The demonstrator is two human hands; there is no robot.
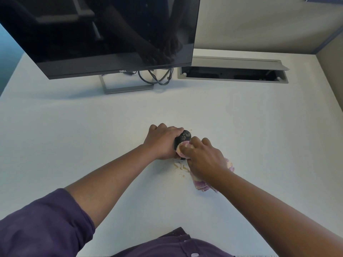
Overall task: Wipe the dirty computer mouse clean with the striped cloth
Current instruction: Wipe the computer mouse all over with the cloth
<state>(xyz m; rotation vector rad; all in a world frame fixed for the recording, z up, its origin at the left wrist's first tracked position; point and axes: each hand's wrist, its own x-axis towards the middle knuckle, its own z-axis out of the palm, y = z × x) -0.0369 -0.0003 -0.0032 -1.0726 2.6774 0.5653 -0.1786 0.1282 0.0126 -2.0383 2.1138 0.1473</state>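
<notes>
I am steadying the computer mouse (pixel 182 139) on the white desk (pixel 111 127) with my left hand (pixel 163 142) closed around its left flank; its long axis is running away from me, slightly rightward. My right hand (pixel 205 158), gripping the bunched striped cloth (pixel 202 183), is pressing it onto the mouse's near end; the speckled far end lies beyond. Crumbs (pixel 181 168) are lying just beside. 1 monitor (pixel 104 34) is standing behind, in a partitioned cubicle
</notes>
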